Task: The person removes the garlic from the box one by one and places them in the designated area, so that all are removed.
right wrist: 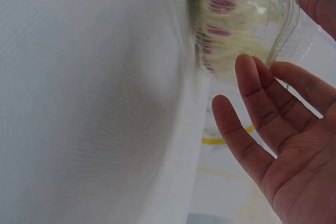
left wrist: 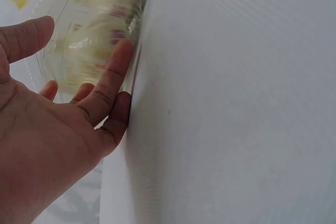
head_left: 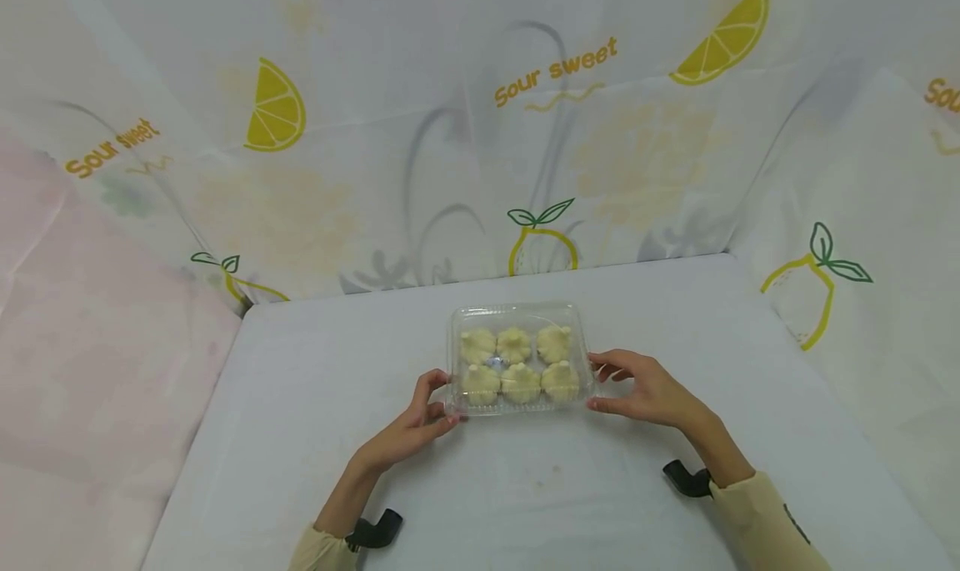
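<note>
A clear plastic clamshell box (head_left: 517,313) rests on the white cloth, its lid down. Inside sit several pale cream garlic bulbs (head_left: 520,383) in two rows; the wrist views show purple streaks low on them. My left hand (head_left: 405,431) is at the box's left side, and in the left wrist view its relaxed fingers (left wrist: 107,85) lie against the lower wall, thumb apart above. Opposite it, my right hand (head_left: 651,389) has its fingertips at the right side. The right wrist view shows those fingers (right wrist: 257,95) spread and loosely bent, with the thumb near the box's rim.
The box stands on a table with a white cloth (head_left: 315,371). A lemon-print curtain (head_left: 375,179) hangs behind and at the right; pinkish fabric (head_left: 90,346) is at the left. Black curved pieces (head_left: 382,531) are worn at both wrists, by the beige sleeves.
</note>
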The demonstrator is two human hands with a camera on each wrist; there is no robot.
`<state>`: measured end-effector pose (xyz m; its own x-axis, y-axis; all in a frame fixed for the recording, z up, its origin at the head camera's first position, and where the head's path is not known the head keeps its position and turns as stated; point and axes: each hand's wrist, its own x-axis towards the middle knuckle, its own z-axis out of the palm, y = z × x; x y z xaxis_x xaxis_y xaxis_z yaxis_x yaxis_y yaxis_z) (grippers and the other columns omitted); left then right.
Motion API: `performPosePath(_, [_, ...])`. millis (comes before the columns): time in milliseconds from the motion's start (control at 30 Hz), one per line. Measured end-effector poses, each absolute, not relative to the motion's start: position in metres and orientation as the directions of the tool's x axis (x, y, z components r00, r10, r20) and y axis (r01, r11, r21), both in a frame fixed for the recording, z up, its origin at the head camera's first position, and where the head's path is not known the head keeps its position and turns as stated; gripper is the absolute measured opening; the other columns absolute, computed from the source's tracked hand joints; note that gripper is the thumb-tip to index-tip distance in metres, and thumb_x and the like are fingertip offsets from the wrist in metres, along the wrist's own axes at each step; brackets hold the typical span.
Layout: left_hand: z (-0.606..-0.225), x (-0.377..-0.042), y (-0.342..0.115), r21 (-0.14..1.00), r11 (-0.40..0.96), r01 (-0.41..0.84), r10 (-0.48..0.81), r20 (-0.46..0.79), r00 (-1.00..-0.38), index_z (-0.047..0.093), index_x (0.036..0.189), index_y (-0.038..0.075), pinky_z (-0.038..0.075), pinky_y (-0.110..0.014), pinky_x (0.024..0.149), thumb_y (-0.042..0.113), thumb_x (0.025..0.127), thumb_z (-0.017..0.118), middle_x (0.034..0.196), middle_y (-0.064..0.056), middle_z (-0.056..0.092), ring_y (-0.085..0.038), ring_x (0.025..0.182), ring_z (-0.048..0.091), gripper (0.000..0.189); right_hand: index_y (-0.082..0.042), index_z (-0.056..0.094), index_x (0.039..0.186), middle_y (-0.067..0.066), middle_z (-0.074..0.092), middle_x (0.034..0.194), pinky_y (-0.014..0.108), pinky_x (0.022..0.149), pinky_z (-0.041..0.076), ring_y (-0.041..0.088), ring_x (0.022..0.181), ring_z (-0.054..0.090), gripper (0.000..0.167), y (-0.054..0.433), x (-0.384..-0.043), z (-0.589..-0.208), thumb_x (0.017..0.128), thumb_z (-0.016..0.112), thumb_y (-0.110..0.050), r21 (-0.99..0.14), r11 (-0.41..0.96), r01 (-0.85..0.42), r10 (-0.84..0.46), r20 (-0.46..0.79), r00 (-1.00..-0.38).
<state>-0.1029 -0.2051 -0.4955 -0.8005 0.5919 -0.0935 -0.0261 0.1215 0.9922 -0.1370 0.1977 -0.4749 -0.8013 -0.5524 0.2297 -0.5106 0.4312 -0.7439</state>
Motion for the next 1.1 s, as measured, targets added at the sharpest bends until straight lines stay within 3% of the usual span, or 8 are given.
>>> performPosePath(167, [-0.4949,-0.1020,-0.2043,0.992,0.110,-0.063,0.598,-0.116,-0.793,0.007,0.139,0.009,0.041,-0.023,0.097,0.011,0.103,0.052,0.151,-0.017,0.005,-0.042,0.125,0.049,0.058,0.005,0.057,0.131,0.008,0.064,0.111,0.048,0.080,0.054,0.020,0.095,0.064,0.063,0.1984,-0.1376,-0.4763,0.078,0.085,-0.015,-0.745,0.424,-0.514,-0.554,0.235,-0.798])
performPosePath(800, [-0.4964,-0.1020,-0.2033,0.992,0.119,-0.047,0.609,-0.110,-0.786,0.013,0.131,0.004,0.040,-0.022,0.097,0.014,0.104,0.051,0.132,-0.012,0.019,-0.040,0.128,0.049,0.047,0.006,0.057,0.131,0.010,0.064,0.110,0.045,0.079,0.054,0.019,0.094,0.064,0.064,0.1985,-0.1375,-0.4765,0.077,0.086,-0.014,-0.736,0.427,-0.526,-0.555,0.246,-0.795])
performPosePath(1100, [-0.4998,-0.1047,-0.2029,0.992,0.089,-0.090,0.543,-0.125,-0.830,0.023,0.131,0.002,0.044,-0.027,0.096,0.012,0.101,0.057,0.148,-0.015,0.022,-0.040,0.124,0.052,0.046,0.008,0.058,0.129,0.012,0.065,0.107,0.048,0.077,0.054,0.021,0.092,0.064,0.062,0.1992,-0.1384,-0.4786,0.076,0.086,-0.010,-0.733,0.405,-0.546,-0.555,0.278,-0.784])
